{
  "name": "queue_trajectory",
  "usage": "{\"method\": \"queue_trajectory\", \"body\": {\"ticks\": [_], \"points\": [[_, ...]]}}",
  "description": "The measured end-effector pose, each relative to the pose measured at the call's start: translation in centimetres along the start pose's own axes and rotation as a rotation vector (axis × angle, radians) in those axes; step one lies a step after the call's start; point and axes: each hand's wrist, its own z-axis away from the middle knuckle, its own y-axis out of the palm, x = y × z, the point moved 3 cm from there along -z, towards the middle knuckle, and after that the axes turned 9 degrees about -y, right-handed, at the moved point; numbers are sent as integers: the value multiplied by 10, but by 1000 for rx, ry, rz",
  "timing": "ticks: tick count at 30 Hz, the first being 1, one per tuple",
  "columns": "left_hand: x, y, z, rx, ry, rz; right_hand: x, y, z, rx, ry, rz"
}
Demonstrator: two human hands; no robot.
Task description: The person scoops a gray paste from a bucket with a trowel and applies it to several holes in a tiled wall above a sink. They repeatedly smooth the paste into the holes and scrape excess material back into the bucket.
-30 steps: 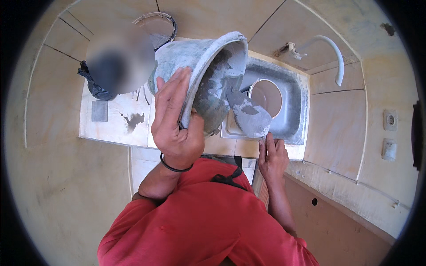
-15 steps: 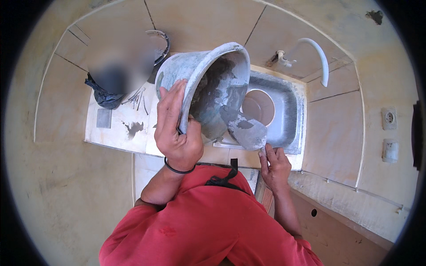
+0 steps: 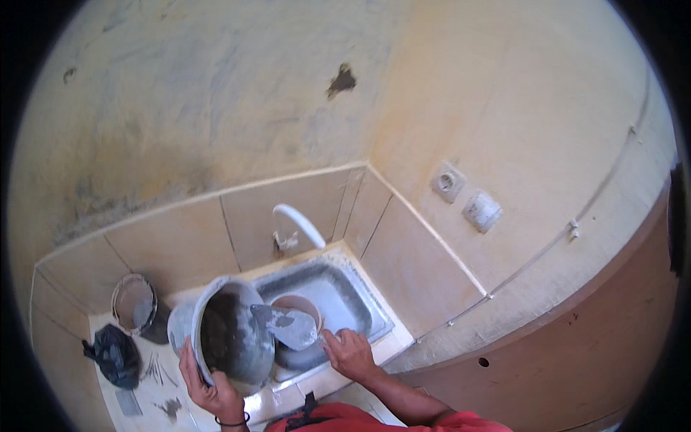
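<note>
A large grey bucket [image 3: 186,327], crusted with cement and wet mortar inside, leans tilted with its mouth toward the right. My left hand [image 3: 209,389] grips its near rim, thumb and fingers on either side of the wall. In my right hand [image 3: 350,354] is the handle of a trowel [image 3: 291,327], whose grey, mortar-smeared blade reaches to the bucket's mouth. Behind the trowel, a round light-brown tub [image 3: 306,305] sits in the steel sink [image 3: 353,306], partly hidden by the blade.
A white curved tap [image 3: 301,225] rises behind the sink. On the left counter stand another bucket [image 3: 134,302], a black plastic bag [image 3: 117,356], thin sticks [image 3: 155,370] and a grey mortar smear [image 3: 170,408]. A wall socket [image 3: 448,181] is at right.
The view has swung up and to the right, bringing more wall into sight and lowering the hands in the picture. Both hands keep their holds on bucket and trowel.
</note>
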Motion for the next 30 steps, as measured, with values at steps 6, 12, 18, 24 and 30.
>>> {"method": "queue_trajectory", "body": {"ticks": [6,12,18,24,30], "points": [[12,12,8,75,-223,400,-13,-44,21,-103,123,-43],[2,1,12,148,-500,360,-28,-81,45,-195,242,87],[155,-26,35,224,-882,507,-18,-121,8,-296,139,157],[144,-59,23,106,-708,407,7,-107,-20,-397,1,56],[132,-142,-8,-62,-719,675,84,-115,-158,-477,-234,-165]]}}
